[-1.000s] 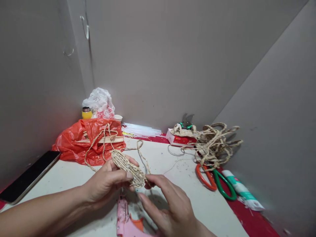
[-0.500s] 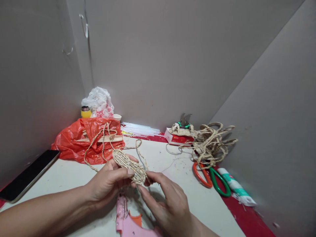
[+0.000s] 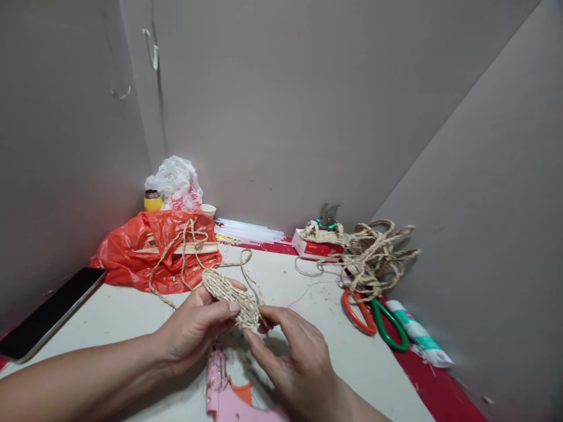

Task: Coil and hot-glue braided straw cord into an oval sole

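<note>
An oval piece of tightly coiled straw rope (image 3: 220, 287) is held up over the table, tilted down to the right. My left hand (image 3: 193, 325) grips it, thumb pressed on top and fingers behind. At its lower right end, my right hand (image 3: 299, 357) has its fingers curled round the rope's loose strand (image 3: 248, 272); the thumb is a little apart from the coil's edge. That strand loops back across the table to the left. Below both hands lies a pink glue gun (image 3: 229, 398) with an orange trigger, its lower part cut off by the frame.
A phone (image 3: 53, 310) and a red plastic bag (image 3: 123, 252) with wooden pieces are on the left. Clear glue sticks (image 3: 250, 230) lie at the back. To the right are a red-and-white box (image 3: 314, 248), a rope heap (image 3: 378, 258), orange- and green-handled scissors (image 3: 391, 334) and a white-green tube (image 3: 417, 334).
Hardly anything differs. My right thumb has come slightly off the coil's lower edge, and the coil has shifted a touch. My left hand keeps its grip.
</note>
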